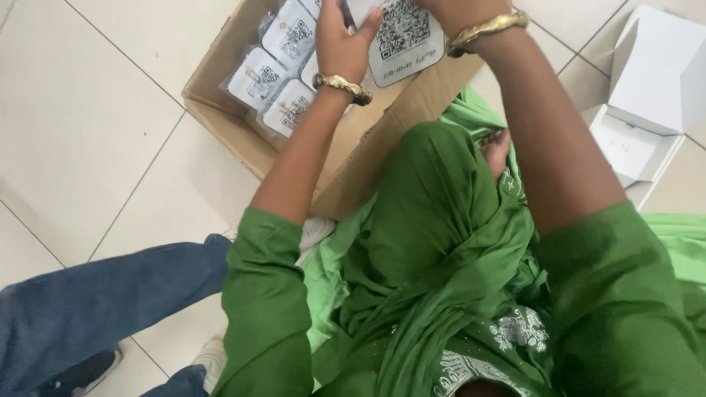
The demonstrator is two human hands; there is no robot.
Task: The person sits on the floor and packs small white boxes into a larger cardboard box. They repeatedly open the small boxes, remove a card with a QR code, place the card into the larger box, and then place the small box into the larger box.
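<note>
2 hands on 1 white code card (403, 37): left hand (340, 44) pinching left edge, right hand (460, 11) fingers unseen; keep level above cardboard box (220, 95).

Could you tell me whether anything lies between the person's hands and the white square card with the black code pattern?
Nothing visible does: the left hand and right hand both already touch the white square card above the open brown cardboard box.

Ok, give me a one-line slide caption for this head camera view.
Seated person's left hand and right hand hold a white coded card over a cardboard box of bagged cards.
</note>
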